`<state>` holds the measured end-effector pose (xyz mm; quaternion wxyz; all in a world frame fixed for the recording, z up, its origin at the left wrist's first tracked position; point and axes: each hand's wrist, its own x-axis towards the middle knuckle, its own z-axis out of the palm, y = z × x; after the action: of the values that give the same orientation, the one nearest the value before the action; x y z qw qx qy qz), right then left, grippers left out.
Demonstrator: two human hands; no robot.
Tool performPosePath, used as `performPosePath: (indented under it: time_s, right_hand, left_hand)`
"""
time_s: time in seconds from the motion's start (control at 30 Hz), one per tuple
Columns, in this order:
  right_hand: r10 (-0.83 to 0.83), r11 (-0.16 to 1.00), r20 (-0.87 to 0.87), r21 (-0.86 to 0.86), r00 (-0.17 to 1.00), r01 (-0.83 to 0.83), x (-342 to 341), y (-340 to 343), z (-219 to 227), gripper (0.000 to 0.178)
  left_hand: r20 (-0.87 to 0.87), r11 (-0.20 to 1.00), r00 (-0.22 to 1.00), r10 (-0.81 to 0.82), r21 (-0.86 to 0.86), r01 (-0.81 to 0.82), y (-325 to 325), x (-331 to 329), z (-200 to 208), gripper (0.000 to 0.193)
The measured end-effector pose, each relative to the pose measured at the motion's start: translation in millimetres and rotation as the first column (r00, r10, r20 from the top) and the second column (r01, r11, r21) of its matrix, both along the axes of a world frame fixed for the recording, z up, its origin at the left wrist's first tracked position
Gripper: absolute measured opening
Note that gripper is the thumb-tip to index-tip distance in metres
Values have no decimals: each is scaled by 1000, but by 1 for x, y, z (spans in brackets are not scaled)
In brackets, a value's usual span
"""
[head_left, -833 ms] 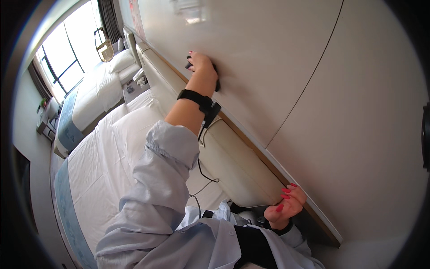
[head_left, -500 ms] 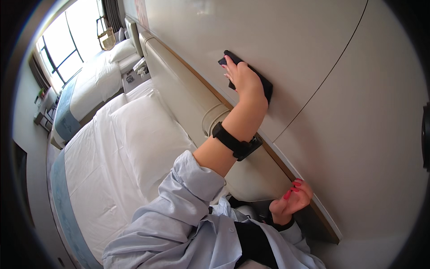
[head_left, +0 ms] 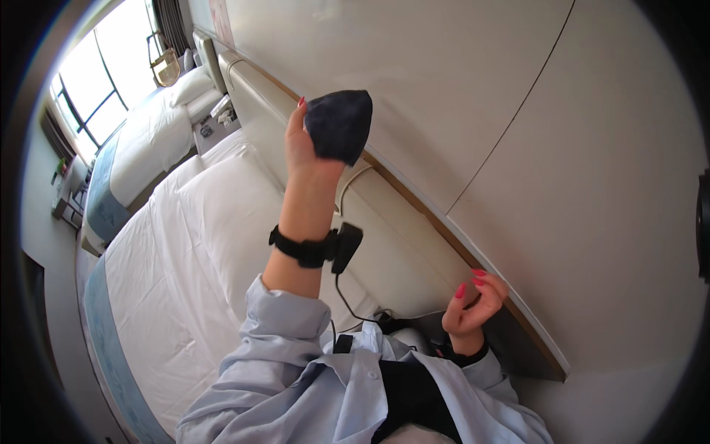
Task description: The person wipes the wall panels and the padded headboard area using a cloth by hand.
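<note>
My left hand (head_left: 302, 148) is raised over the beige headboard (head_left: 388, 214), closed around a dark navy cloth (head_left: 339, 126). The cloth spreads over the palm and hides most of the fingers; the thumb shows at its left edge. It looks to be held away from the light-coloured wall panel (head_left: 458, 81) behind it. At the right end of the headboard hovers my right hand (head_left: 475, 307), with loosely curled fingers, the thumb apart and nothing visible in it.
A bed with white linen (head_left: 185, 244) and a blue runner (head_left: 111, 340) lies along my left. Beyond it are a nightstand (head_left: 222, 133), a second bed (head_left: 148, 140) and a bright window (head_left: 103, 66). A wood-coloured trim (head_left: 429, 211) edges the headboard against the wall.
My left hand has come off the wall and moved left with the cloth, turning its palm side toward me. My right hand has shifted slightly up, its thumb a little farther from the fingers.
</note>
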<state>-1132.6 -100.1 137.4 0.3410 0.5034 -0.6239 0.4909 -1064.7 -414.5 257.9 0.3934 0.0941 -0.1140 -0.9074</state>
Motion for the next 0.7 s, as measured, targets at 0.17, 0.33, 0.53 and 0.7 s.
performPosePath:
  time_s: [0.17,0.33,0.53,0.7]
  right_hand:
    - [226,937,102,249,969,-245,4,3,40,41]
    - [399,785,763,3,508,-620,11,-22,69,51]
    - [483,568,876,-329,-18,-754,25,-57,58,53]
    - [371,526,920,-321,-128,-788,46,-74,43,29]
  left_hand:
    - [22,945,997,-78,-316,81,47,35,-7,52]
    - [77,856,982,-171,-482,187,92,64,-18,70]
    - [75,820,967,-244,-516,247,124,88,-26,81]
    - [44,876,993,-112,-468,119,128,101,-44,76]
